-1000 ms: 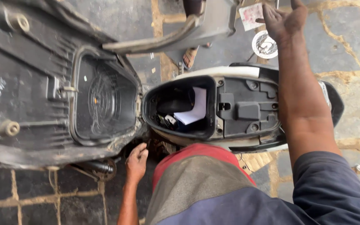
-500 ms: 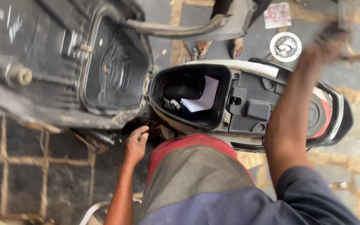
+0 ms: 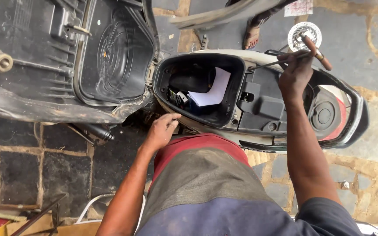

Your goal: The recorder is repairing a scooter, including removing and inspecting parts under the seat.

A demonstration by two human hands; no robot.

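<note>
Wooden-handled screwdriver point(image 3: 302, 52) in right hand point(image 3: 295, 75) over scooter point(image 3: 263, 113).

Stone-paved floor point(image 3: 18, 161) under scooter point(image 3: 285, 109) and brake disc point(image 3: 303, 35).

Soft even daylight, faint shadows, sharp, mild edge distortion.

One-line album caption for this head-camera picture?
Right hand holds a screwdriver over an open scooter storage bin; left hand touches its side.
</note>
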